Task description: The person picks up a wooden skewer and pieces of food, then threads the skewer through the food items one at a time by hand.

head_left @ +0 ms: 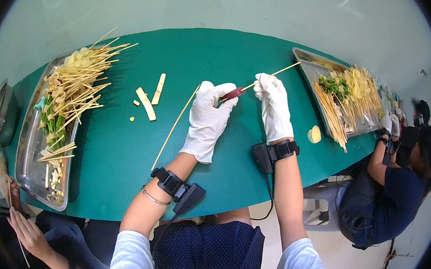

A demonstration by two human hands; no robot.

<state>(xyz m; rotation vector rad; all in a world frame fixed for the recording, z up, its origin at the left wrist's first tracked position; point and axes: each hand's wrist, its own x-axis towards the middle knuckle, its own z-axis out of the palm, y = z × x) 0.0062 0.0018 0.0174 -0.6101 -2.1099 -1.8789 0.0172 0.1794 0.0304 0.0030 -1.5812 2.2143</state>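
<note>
The left hand (207, 115) is pinching a dark-red piece (232, 94), probably light and softish, by its sides; the right hand (274, 106) is pinching a likely stiff skewer (289, 68).

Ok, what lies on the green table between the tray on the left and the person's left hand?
In the head view, two pale strips, two small scraps and a thin wooden stick lie between the tray and the left hand.

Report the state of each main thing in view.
Left hand, gloved, closed on red piece
Right hand, gloved, pinching skewer
Red piece, at skewer's end
Skewer, held aslant
Long stick, bare
Left tray, loaded
Right tray, loaded
Pale strips, loose
Yellow piece, loose
</note>
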